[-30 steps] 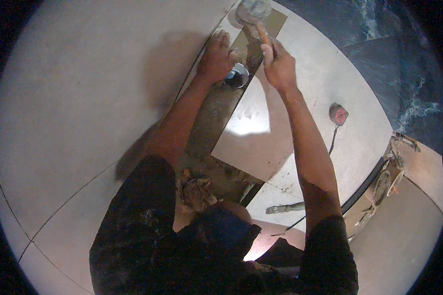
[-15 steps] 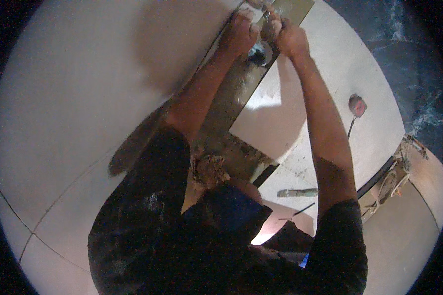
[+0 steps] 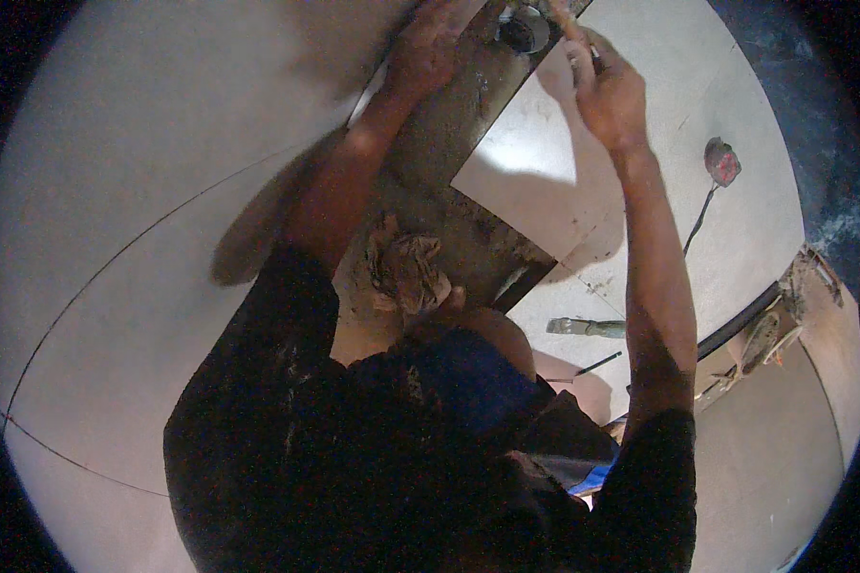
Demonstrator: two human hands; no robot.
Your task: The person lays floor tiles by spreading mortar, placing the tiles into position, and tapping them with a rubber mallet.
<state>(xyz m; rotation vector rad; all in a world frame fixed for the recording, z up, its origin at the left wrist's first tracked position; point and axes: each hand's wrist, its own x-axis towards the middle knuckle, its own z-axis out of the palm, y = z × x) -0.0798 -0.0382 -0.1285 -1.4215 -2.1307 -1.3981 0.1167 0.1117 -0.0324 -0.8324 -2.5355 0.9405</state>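
At the top of the head view my left hand reaches to the edge of a pale tile, beside a bare grey-brown strip. Its fingers are blurred and partly cut off by the frame. My right hand is over the strip's other side, fingers curled around what looks like a thin orange-brown handle; its far end is out of sight. Between the hands, a round dark opening with a pale rim sits in the strip. A crumpled brown paper-like piece lies near my knees.
On the pale tile to the right lie a flat brush-like tool, a thin dark stick and a reddish object with a black cord. Debris gathers along a dark bar farther right. Dark blue marbled surface borders the upper right.
My hands have moved apart, the left one up and left, the right one lower and to the right. The view has shifted, with the round opening nearer the top.
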